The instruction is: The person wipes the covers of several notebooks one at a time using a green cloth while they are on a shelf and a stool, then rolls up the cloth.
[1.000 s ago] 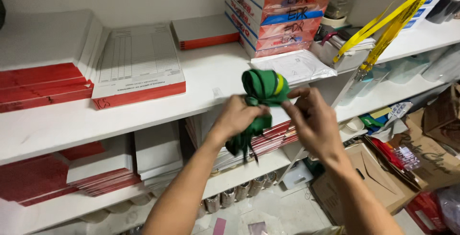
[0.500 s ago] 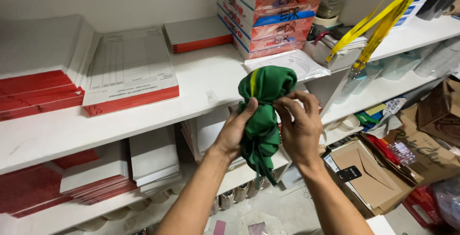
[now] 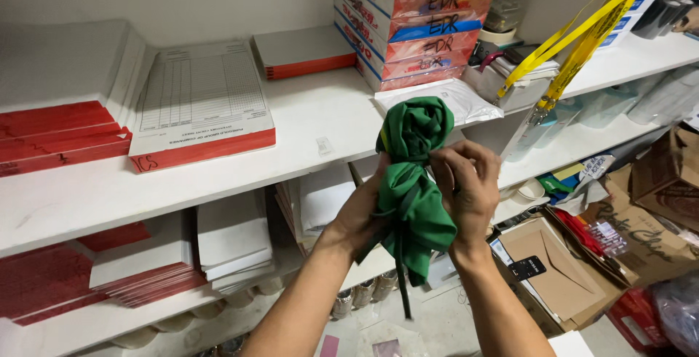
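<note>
Green cloth bundle (image 3: 413,182) between both hands, long axis 12-to-6, above shelf edge (image 3: 218,182); left hand (image 3: 360,215) cupping at 9, right hand (image 3: 470,189) fingers pinching at 3

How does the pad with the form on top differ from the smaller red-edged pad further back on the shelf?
The form pad is larger, with a printed grid on top; the smaller pad has a plain grey cover. The form pad lies nearer the shelf's front edge. Both lie flat, with red edges.
</note>
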